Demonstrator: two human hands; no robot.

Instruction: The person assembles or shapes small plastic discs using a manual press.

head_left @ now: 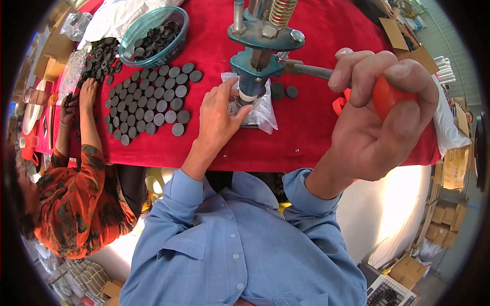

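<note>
Discs (146, 104), teal bowl (140, 30) crowd upper left; right fingers (363, 71) grip red knob (389, 97); left fingers (222, 95) at press (249, 67), grip unclear.

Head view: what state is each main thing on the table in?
Right hand, closed around the red ball knob
Left hand, curved beside the lower end of the hand press; grip unclear
Lever, out to the right
Black discs, loosely grouped
Teal bowl, upright, partly filled with black parts
Clear plastic bag, crumpled
Cardboard box, flaps open
</note>
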